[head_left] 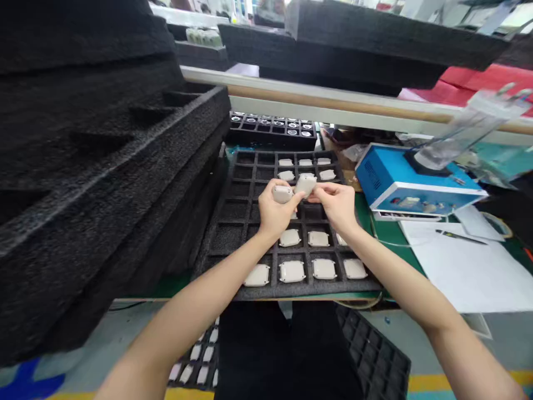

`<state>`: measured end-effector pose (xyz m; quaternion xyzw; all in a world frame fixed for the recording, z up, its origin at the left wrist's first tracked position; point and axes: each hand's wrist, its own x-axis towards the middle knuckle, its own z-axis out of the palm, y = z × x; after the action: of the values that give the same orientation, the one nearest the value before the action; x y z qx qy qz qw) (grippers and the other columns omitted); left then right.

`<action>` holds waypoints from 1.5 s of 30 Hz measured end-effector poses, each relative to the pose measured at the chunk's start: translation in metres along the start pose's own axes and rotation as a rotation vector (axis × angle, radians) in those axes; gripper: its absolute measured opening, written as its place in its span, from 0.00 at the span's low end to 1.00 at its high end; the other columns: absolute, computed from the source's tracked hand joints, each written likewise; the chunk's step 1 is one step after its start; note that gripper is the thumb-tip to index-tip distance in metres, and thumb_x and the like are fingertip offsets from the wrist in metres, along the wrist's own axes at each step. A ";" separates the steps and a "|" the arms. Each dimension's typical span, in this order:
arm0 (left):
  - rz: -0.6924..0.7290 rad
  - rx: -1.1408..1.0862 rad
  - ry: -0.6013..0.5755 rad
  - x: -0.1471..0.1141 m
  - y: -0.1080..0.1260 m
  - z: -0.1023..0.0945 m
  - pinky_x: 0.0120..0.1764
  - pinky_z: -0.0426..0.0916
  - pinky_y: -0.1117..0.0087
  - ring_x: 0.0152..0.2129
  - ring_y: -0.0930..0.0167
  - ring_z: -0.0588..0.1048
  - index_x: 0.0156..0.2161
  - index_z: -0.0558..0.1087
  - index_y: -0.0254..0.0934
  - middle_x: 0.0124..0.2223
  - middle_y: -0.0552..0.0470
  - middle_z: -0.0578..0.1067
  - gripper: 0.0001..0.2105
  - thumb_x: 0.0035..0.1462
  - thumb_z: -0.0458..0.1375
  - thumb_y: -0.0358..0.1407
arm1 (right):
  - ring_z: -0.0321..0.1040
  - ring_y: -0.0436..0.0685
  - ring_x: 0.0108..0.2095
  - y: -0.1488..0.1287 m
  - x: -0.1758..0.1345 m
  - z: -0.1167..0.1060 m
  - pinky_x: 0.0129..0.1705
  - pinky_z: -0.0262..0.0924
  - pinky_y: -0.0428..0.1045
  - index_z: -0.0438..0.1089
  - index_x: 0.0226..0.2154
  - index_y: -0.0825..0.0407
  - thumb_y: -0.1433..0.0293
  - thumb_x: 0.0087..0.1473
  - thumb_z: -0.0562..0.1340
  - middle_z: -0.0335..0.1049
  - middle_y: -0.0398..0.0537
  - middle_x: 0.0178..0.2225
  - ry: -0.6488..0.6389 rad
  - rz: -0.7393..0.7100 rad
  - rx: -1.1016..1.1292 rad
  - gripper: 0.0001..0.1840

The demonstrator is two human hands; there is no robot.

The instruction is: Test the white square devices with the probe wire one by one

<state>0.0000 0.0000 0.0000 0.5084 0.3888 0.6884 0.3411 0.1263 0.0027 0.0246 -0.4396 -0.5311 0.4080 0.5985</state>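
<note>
Pale casings (306, 184) are held above the black foam tray (291, 290), left hand (273, 215) curled around one, thumb against another, right hand (338, 204) pinching the latter's side with nearly closed fingertips; they look light, stiff, scratch-prone, best gripped by narrow edges.

Smooth casings (306, 184), rough foam tray (300, 289)

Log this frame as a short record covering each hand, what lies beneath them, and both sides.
Left hand: holds a pale case
Right hand: touching the edge of a second pale case; whether it grips is unclear
Below hands: foam tray, pale pieces in some compartments, others bare
Left side: stacked black trays
Right side: blue box; pen on white paper
</note>
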 end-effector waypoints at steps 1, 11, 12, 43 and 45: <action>-0.002 -0.001 0.003 0.000 -0.001 0.001 0.16 0.61 0.78 0.12 0.79 0.66 0.28 0.63 0.37 0.23 0.58 0.71 0.14 0.41 0.66 0.34 | 0.71 0.51 0.21 0.002 0.000 -0.001 0.29 0.71 0.46 0.76 0.23 0.57 0.72 0.40 0.63 0.72 0.41 0.18 0.010 0.001 -0.010 0.06; -0.051 -0.025 0.035 -0.007 0.003 0.008 0.17 0.61 0.79 0.12 0.80 0.66 0.28 0.62 0.37 0.25 0.58 0.72 0.14 0.42 0.65 0.33 | 0.73 0.53 0.23 0.014 -0.002 -0.005 0.28 0.71 0.46 0.75 0.24 0.57 0.69 0.41 0.65 0.74 0.44 0.20 0.049 0.065 0.038 0.07; -0.043 -0.031 0.049 -0.007 0.003 0.008 0.17 0.61 0.79 0.12 0.80 0.66 0.28 0.62 0.37 0.25 0.59 0.72 0.14 0.42 0.66 0.33 | 0.73 0.53 0.23 0.014 -0.001 -0.007 0.28 0.71 0.46 0.75 0.25 0.57 0.70 0.41 0.65 0.74 0.45 0.21 0.069 0.084 0.061 0.07; -0.660 -0.212 -0.402 0.007 -0.013 0.019 0.35 0.69 0.73 0.27 0.74 0.72 0.31 0.70 0.31 0.28 0.53 0.72 0.08 0.48 0.62 0.35 | 0.70 0.53 0.20 0.023 -0.010 -0.050 0.23 0.65 0.45 0.72 0.21 0.58 0.73 0.38 0.62 0.72 0.47 0.18 -0.018 0.130 -0.153 0.05; -0.660 -0.239 -0.416 0.007 -0.014 0.019 0.35 0.69 0.74 0.27 0.75 0.72 0.32 0.71 0.32 0.28 0.53 0.73 0.08 0.48 0.62 0.35 | 0.70 0.54 0.20 0.024 -0.011 -0.050 0.23 0.65 0.45 0.72 0.21 0.58 0.73 0.38 0.62 0.72 0.47 0.19 -0.005 0.108 -0.184 0.04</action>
<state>0.0180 0.0161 -0.0054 0.4415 0.3712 0.4648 0.6718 0.1749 -0.0054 -0.0036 -0.5196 -0.5434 0.3902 0.5315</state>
